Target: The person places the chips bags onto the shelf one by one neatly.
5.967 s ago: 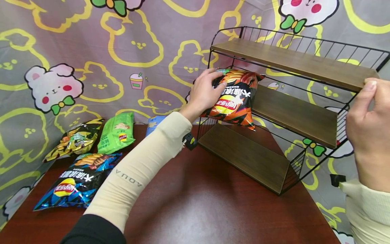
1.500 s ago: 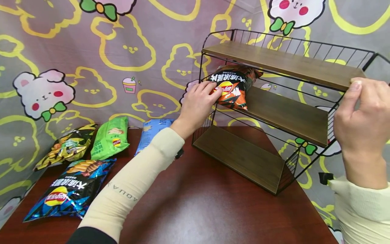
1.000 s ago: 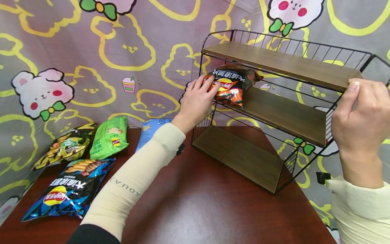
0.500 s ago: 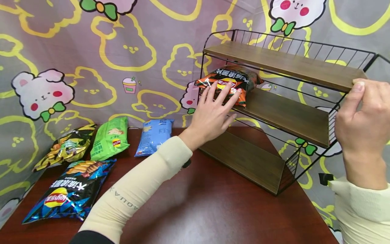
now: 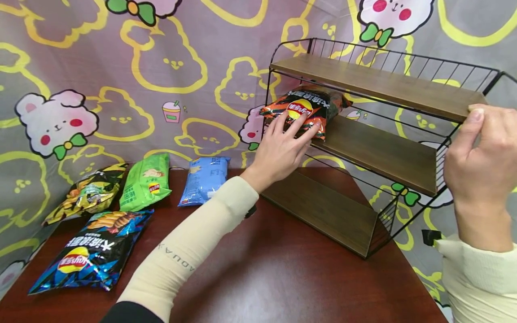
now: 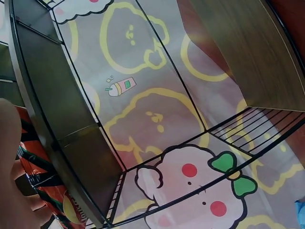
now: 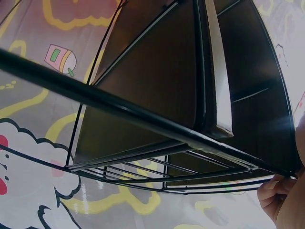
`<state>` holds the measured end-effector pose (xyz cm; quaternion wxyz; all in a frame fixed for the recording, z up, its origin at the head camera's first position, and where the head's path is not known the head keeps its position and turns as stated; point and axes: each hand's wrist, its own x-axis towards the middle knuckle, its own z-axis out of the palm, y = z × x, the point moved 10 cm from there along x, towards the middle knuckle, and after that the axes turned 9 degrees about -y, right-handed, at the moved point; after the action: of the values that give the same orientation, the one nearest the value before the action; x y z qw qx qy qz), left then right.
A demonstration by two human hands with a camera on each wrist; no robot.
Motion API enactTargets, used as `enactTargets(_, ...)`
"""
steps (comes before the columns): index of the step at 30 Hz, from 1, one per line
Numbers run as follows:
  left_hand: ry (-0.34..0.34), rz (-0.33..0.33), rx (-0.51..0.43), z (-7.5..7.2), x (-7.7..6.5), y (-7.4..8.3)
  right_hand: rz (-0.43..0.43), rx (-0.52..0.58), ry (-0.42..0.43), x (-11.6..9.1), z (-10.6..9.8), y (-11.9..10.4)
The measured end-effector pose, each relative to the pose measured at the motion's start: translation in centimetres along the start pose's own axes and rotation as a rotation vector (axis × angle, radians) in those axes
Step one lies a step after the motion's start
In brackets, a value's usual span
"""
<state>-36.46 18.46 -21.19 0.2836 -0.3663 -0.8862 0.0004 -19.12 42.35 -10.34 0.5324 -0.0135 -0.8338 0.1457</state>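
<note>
An orange and black chip bag point(image 5: 299, 107) lies at the left end of the middle shelf of a black wire rack with wooden boards point(image 5: 379, 150). Against the bag's front rest the spread, extended fingers of my left hand point(image 5: 280, 150). In the left wrist view, part of the same bag point(image 6: 40, 167) shows beside the fingers at the left edge. My right hand point(image 5: 480, 166) grips the front right corner of the rack's top shelf point(image 5: 375, 83), thumb on top. Its fingers point(image 7: 271, 193) curl around the frame in the right wrist view.
On the left of the dark red table point(image 5: 242, 278) lie a blue and black chip bag point(image 5: 89, 251), a yellow and black bag point(image 5: 89, 190), a green bag point(image 5: 146, 183) and a light blue bag point(image 5: 205, 179). A patterned curtain point(image 5: 226, 36) hangs behind.
The orange bag has gone from the left hand's grasp onto the middle shelf. The left fingers loosened and spread, and now lie on its front. The right hand keeps its hold on the rack.
</note>
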Motion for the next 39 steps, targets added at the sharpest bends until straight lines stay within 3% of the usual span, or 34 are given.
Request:
enactTargets(10,0.061,-0.05,-0.037,0.0,0.5,-0.1,0.048,0.017,-0.022,-0.2,0.4,0.5)
enactTargets(15,0.054,-0.06,-0.036,-0.1,0.5,0.0,0.065,0.024,-0.012,-0.3,0.4,0.7)
enactTargets(19,0.099,-0.056,-0.092,-0.6,0.2,-0.4,0.077,0.026,-0.014,-0.4,0.4,0.8)
enactTargets(31,0.341,0.029,-0.299,-4.3,-3.0,-2.6,0.068,0.014,-0.041,-0.3,0.9,1.0)
enactTargets(39,0.336,0.057,-0.292,-5.5,-5.6,-4.3,0.085,-0.012,-0.035,-0.6,0.9,1.2)
